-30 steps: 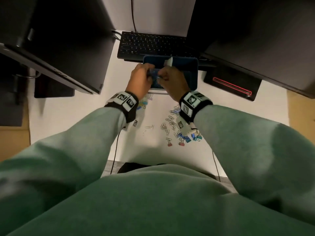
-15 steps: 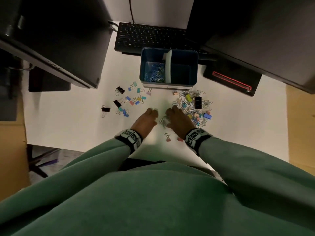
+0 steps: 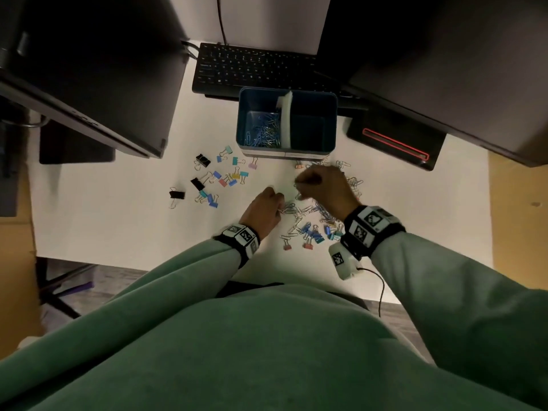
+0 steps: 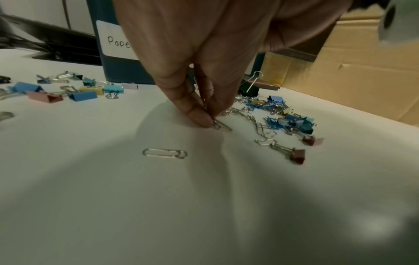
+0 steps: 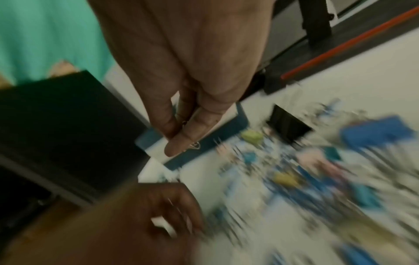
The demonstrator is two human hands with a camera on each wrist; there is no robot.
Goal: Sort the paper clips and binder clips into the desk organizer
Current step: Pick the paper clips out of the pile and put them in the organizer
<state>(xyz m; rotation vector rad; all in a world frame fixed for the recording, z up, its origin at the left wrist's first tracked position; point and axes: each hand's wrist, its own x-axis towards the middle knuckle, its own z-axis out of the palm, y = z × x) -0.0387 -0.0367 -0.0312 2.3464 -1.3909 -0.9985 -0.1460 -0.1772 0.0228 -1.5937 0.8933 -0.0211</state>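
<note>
**Paper clips pinched by both hands in front of the organizer**

The left hand (image 3: pixel 264 209) was seen low on the white desk (image 3: pixel 118 226), thumb and fingertips (image 4: pixel 199 116) closed together on a silver paper clip (image 4: pixel 221 125) whose lower end touched the desk. One loose silver clip (image 4: pixel 164 153) was left lying apart, nearer the wrist camera.

The right hand (image 3: pixel 329 188) was held raised above the mixed pile of clips (image 3: pixel 314 221), fingers curled, thumb pressed to forefinger. Something thin and metallic, apparently a paper clip (image 5: pixel 195 144), was pinched there; the right wrist view was heavily blurred, so the clip type could not be confirmed.

The blue desk organizer (image 3: pixel 330 126) was placed just behind the hands, in front of the black keyboard (image 3: pixel 255 66). It was split by a white divider (image 3: pixel 286 120); blue and silver paper clips (image 3: pixel 267 130) were piled in the left compartment, and the right one looked dark. A label starting "Pape" (image 4: pixel 116 42) was read on its front.

Coloured and black binder clips (image 3: pixel 221 176) were scattered left of the organizer. Two pink binder clips (image 3: pixel 298 246) were lying at the near edge of the pile.
</note>
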